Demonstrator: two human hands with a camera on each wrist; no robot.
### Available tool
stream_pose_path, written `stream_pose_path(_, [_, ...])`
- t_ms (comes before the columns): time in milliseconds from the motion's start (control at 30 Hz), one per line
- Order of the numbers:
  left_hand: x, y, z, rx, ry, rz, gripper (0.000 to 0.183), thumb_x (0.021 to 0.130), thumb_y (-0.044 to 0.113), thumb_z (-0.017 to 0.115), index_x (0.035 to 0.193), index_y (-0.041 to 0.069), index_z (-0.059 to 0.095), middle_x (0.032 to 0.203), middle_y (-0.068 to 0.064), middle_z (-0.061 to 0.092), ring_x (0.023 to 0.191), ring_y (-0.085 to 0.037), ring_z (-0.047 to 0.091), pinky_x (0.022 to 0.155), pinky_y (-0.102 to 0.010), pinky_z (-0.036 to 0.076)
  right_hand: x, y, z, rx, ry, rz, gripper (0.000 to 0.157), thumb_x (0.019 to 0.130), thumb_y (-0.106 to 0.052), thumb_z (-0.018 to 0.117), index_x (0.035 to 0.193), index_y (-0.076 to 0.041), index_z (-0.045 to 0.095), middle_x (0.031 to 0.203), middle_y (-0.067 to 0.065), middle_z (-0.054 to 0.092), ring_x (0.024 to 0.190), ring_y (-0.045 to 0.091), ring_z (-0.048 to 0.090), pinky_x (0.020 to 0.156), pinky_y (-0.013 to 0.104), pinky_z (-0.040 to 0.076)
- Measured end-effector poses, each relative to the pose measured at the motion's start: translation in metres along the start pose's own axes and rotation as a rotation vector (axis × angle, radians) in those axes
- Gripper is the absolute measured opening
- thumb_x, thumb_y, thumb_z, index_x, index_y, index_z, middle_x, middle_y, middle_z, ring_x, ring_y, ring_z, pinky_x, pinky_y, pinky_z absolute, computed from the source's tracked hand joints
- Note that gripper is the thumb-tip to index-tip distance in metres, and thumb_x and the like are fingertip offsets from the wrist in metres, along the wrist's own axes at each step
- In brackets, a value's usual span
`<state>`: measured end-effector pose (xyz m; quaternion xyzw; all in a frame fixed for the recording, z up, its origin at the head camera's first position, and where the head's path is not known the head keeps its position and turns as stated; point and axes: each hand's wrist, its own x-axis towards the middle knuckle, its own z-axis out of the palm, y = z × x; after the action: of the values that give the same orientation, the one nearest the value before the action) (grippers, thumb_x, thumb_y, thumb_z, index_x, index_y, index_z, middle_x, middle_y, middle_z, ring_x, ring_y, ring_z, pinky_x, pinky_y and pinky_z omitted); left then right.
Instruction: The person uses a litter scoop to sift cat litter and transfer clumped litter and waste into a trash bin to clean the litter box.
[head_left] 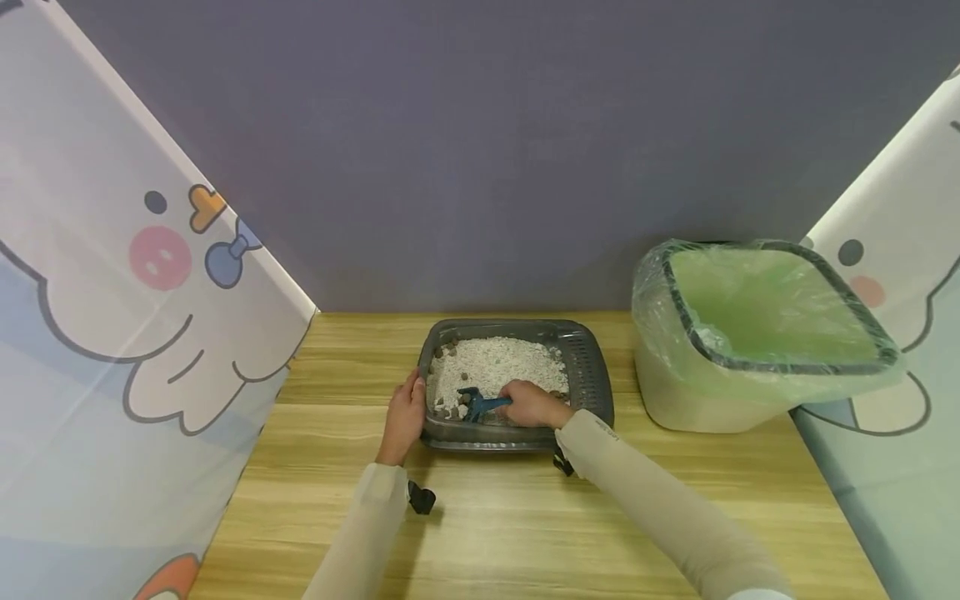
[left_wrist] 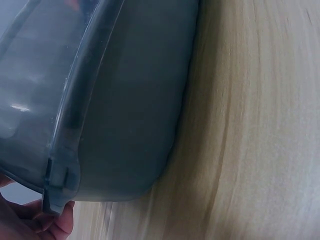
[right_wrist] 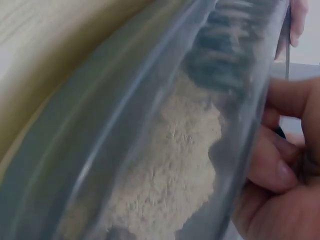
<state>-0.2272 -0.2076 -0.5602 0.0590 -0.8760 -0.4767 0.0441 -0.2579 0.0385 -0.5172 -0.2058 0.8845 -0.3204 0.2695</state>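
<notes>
A dark grey see-through litter tray [head_left: 491, 437] stands on the wooden table, holding pale litter [head_left: 502, 360] with brown clumps [head_left: 438, 352] mostly along its edges. My left hand [head_left: 405, 414] grips the tray's left rim; the left wrist view shows the fingers [left_wrist: 62, 225] curled at the rim's corner. In my right hand [head_left: 531, 404] is the handle of a blue litter scoop [head_left: 478, 405]. The scoop's head lies in the front left of the tray, among litter and clumps. Through the tray's wall, the right wrist view shows litter beside my curled right fingers [right_wrist: 270, 167].
To the tray's right stands a pale bin [head_left: 675, 392] lined with a clear plastic bag [head_left: 652, 292], its dark rim [head_left: 795, 367] rising above the tray. A grey wall [head_left: 480, 167] closes off the table's back. Printed cartoon panels [head_left: 90, 250] flank both sides.
</notes>
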Motion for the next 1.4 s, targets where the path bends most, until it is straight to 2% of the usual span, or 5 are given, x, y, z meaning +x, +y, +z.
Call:
stream_pose_path(133, [0.002,0.003,0.001,-0.002,0.011,0.001,0.061,0.101,0.051,0.026,0.147,0.012,0.037,0.127,-0.023,0.048,0.107,-0.038,0.051,0.086,-0.054,0.040,0.005,-0.003,0.001,0.072,0.060,0.048,0.026,0.098,-0.018,0.055,0.115,-0.001,0.062,0.064,0.008,0.055,0.044,0.013,0.034,0.050,0.032,0.038])
stream_pose_path(333, [0.003,0.005,0.000,-0.001,0.009,-0.003,0.060,0.101,0.050,0.026,0.147,0.012,0.037,0.127,-0.022,0.048,0.109,-0.038,0.050,0.088,-0.055,0.039,0.011,-0.005,0.002,0.058,0.121,0.070,0.015,0.098,-0.019,0.054,0.107,-0.007,0.056,0.065,0.004,0.051,0.045,0.012,0.033,0.047,0.030,0.032])
stream_pose_path(833, [0.000,0.004,0.003,0.011,0.004,0.007,0.057,0.103,0.046,0.027,0.147,0.012,0.036,0.121,-0.021,0.050,0.097,-0.035,0.052,0.079,-0.051,0.040,-0.005,0.032,0.005,0.145,0.236,-0.093,0.015,0.099,-0.023,0.053,0.111,-0.014,0.054,0.068,0.005,0.047,0.047,0.016,0.032,0.047,0.031,0.032])
stream_pose_path(1067, [-0.001,0.002,0.001,0.031,0.012,0.000,0.053,0.104,0.040,0.028,0.147,0.010,0.037,0.124,-0.023,0.050,0.108,-0.039,0.050,0.089,-0.057,0.038,-0.014,0.041,0.003,0.175,0.313,-0.135,0.015,0.098,-0.026,0.054,0.112,-0.022,0.054,0.065,0.002,0.047,0.046,0.013,0.032,0.046,0.029,0.032])
stream_pose_path(1400, [-0.002,0.002,0.001,0.008,0.013,0.005,0.054,0.104,0.041,0.029,0.147,0.009,0.036,0.126,-0.023,0.049,0.113,-0.038,0.047,0.092,-0.057,0.036,-0.033,0.055,-0.007,0.227,0.454,-0.212,0.017,0.097,-0.018,0.057,0.113,-0.017,0.055,0.073,0.010,0.054,0.049,0.012,0.037,0.048,0.028,0.035])
